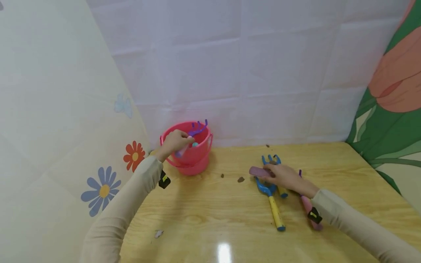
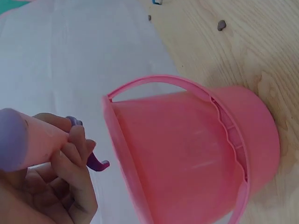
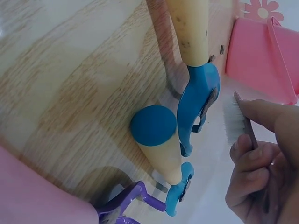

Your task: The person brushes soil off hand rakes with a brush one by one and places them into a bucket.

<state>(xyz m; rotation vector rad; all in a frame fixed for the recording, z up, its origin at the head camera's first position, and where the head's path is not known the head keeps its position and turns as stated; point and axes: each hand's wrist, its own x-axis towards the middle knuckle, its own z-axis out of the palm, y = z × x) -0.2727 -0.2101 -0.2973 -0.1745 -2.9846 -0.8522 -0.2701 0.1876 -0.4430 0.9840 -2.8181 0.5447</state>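
Observation:
My left hand [image 1: 175, 141] grips the pink handle of a small purple rake [image 1: 199, 128], whose tines stand over the mouth of a pink bucket [image 1: 194, 165]. In the left wrist view the handle [image 2: 42, 142] passes through the curled fingers of that hand [image 2: 70, 186], beside the bucket's rim [image 2: 122, 154]. Something teal [image 1: 195, 144] shows inside the bucket. My right hand [image 1: 287, 177] holds a mauve brush [image 1: 258, 171] above two blue tools with yellow handles [image 1: 277, 213]. Pale bristles [image 3: 234, 122] show in the right wrist view, with fingers curled round the brush.
A purple tool with a pink handle [image 1: 309, 208] lies under the right forearm. Small brown bits [image 1: 241, 179] and a pale scrap [image 1: 159, 233] lie on the wooden table [image 1: 200, 226]. White sheeting [image 1: 236, 73] hangs behind, with flower-printed cloth at both sides.

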